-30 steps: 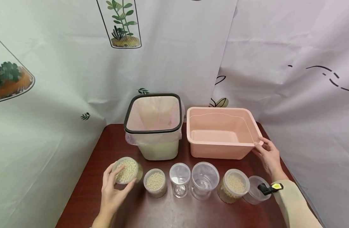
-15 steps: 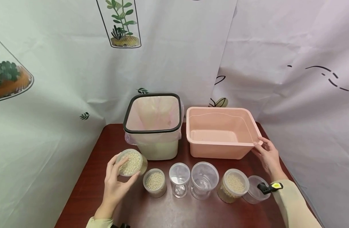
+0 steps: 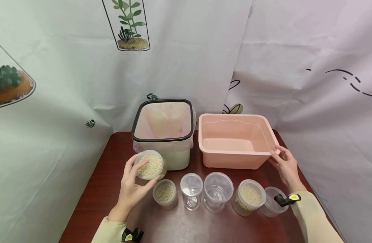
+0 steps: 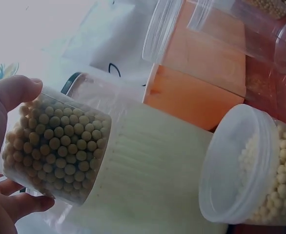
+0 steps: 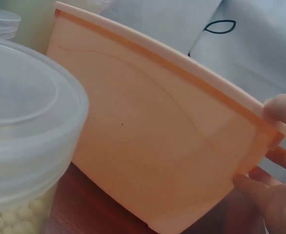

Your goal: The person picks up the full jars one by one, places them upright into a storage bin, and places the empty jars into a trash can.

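My left hand (image 3: pixel 131 189) grips a clear lidded jar of pale beans (image 3: pixel 149 165), lifted off the table and tilted in front of the white bin (image 3: pixel 163 135). In the left wrist view the bean jar (image 4: pixel 55 151) sits between thumb and fingers (image 4: pixel 16 92), with the bin's white wall (image 4: pixel 153 180) just behind it. My right hand (image 3: pixel 284 165) holds the near right corner of the pink tub (image 3: pixel 234 140); its fingertips (image 5: pixel 275 185) curl round the tub's rim (image 5: pixel 182 68).
A row stands along the table's front: a small bean jar (image 3: pixel 165 194), two empty clear jars (image 3: pixel 191 191) (image 3: pixel 217 191), another lidded bean jar (image 3: pixel 248 197) and a clear lidded container (image 3: pixel 272 201). A patterned cloth backdrop rises behind the red-brown table (image 3: pixel 91 195).
My left hand has lifted the bean jar from the table's left front up and rightward toward the white bin. The right hand stays on the pink tub's corner.
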Action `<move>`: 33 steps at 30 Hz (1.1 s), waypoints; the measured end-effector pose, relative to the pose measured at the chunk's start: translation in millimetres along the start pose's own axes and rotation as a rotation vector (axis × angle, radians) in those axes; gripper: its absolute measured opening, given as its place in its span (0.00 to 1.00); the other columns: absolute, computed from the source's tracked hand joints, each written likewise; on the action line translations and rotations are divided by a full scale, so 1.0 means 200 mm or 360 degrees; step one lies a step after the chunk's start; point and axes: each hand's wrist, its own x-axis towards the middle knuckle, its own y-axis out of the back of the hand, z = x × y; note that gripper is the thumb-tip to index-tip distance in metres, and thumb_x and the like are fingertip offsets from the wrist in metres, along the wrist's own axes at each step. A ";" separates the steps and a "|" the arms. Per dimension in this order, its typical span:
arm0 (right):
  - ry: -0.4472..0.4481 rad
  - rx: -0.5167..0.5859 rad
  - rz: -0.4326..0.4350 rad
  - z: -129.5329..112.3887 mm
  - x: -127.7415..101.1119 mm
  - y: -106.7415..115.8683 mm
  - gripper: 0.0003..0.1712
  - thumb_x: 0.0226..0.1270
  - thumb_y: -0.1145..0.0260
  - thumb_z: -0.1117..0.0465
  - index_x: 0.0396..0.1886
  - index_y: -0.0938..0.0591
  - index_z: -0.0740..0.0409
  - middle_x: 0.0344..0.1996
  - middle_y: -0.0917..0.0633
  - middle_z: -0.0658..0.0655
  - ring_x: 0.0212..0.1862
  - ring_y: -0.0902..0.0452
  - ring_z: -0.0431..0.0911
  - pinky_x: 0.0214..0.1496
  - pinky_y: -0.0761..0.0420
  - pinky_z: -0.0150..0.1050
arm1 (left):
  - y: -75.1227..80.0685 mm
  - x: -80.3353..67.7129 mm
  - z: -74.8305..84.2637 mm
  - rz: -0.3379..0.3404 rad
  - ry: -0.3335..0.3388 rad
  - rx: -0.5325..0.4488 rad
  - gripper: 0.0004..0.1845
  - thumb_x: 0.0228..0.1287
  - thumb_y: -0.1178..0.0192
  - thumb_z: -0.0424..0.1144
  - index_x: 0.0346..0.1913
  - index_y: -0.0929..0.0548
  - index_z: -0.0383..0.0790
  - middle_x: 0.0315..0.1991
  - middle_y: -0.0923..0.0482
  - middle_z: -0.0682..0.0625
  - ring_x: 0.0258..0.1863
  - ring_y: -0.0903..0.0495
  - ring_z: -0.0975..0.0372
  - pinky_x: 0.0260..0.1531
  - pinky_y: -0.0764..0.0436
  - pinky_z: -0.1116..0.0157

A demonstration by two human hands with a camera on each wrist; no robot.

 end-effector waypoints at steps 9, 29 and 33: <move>-0.0023 -0.0035 0.0038 -0.26 -0.16 -0.20 0.30 0.60 0.34 0.62 0.64 0.30 0.51 0.66 0.37 0.58 0.60 0.33 0.48 0.45 0.21 0.38 | -0.06 0.10 0.02 -0.0051 -0.0003 -0.0058 0.27 0.41 0.27 0.32 0.46 0.23 0.23 0.50 0.34 0.24 0.47 0.31 0.38 0.52 0.33 0.73; 0.0160 -0.0003 0.0126 0.13 0.06 0.05 0.33 0.57 0.30 0.60 0.63 0.28 0.51 0.62 0.35 0.63 0.58 0.30 0.51 0.40 0.20 0.35 | -0.21 0.23 0.03 -0.0115 -0.0088 -0.0155 0.32 0.27 0.27 0.24 0.46 0.23 0.25 0.50 0.33 0.23 0.48 0.31 0.37 0.53 0.34 0.71; 0.0152 -0.0022 0.0133 0.12 0.04 0.03 0.33 0.56 0.30 0.60 0.63 0.28 0.50 0.62 0.34 0.62 0.57 0.30 0.50 0.39 0.21 0.34 | -0.23 0.25 0.06 -0.0120 -0.0105 -0.0176 0.32 0.25 0.28 0.25 0.44 0.23 0.25 0.48 0.33 0.23 0.46 0.30 0.37 0.53 0.33 0.71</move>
